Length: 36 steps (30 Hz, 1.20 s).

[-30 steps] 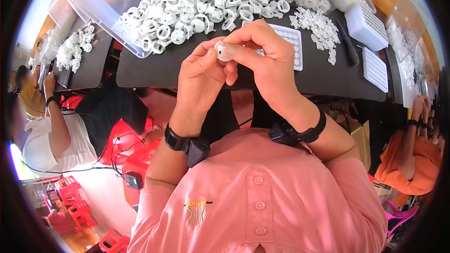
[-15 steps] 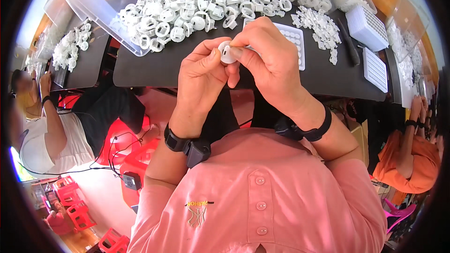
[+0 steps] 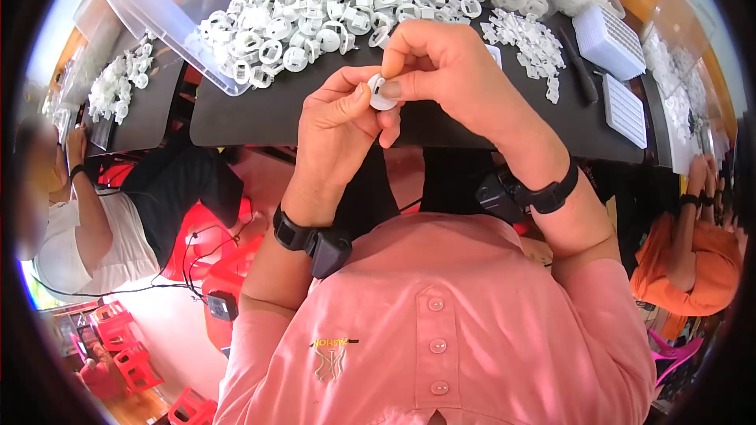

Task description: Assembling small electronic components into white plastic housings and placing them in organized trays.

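Overall: a smooth, dark tabletop (image 3: 252, 114) bears a jumbled heap of ring-shaped, white plastic parts (image 3: 315, 16). Over its near side, left hand (image 3: 335, 114) and right hand (image 3: 449, 63) both grip, thumb against fingers, one thin, round, slotted white disc (image 3: 381, 101) between them.

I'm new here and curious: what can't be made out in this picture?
All in the head view:
White disc: far side, hidden by the disc itself and left hand.
White tray: mostly hidden behind the right hand.
Pile of round white parts: far end, cut off by the upper edge.
Small white pieces: too small and overlapped to count.
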Motion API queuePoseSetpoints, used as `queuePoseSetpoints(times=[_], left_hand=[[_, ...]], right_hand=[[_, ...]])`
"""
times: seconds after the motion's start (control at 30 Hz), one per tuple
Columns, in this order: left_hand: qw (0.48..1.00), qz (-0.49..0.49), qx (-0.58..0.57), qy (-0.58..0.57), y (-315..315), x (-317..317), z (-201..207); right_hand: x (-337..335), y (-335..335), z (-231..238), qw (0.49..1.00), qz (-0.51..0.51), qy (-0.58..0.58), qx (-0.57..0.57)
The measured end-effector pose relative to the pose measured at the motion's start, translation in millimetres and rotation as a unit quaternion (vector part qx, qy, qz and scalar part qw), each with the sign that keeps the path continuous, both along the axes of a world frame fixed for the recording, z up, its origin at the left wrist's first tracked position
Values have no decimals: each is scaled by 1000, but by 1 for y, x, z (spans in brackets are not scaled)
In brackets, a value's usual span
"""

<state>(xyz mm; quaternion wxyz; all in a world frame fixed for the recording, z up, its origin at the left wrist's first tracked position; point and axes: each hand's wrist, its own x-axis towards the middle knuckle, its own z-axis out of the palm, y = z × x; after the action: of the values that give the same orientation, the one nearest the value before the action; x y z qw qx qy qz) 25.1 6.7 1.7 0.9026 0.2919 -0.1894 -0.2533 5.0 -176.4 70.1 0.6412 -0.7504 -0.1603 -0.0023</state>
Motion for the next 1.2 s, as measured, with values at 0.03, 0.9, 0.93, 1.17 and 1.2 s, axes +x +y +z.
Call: queuePoseSetpoints(times=[0.03, 0.9, 0.93, 1.17, 1.2], left_hand=[[1000, -1, 5, -9, 0, 0, 1], [1000, -7, -3, 9, -2, -1, -3], [1000, 0, 20, 8, -1, -2, -2], [998, -46, 36, -13, 0, -5, 10], [998, -56, 20, -17, 0, -4, 8]], right_hand=[[2, -2, 3, 999, 41, 31, 1], [-16, 11, -9, 996, 20, 33, 80], [-18, 11, -5, 993, 36, 61, 96], [-17, -16, 31, 994, -11, 94, -47], [-5, -27, 38, 996, -72, 39, -44]])
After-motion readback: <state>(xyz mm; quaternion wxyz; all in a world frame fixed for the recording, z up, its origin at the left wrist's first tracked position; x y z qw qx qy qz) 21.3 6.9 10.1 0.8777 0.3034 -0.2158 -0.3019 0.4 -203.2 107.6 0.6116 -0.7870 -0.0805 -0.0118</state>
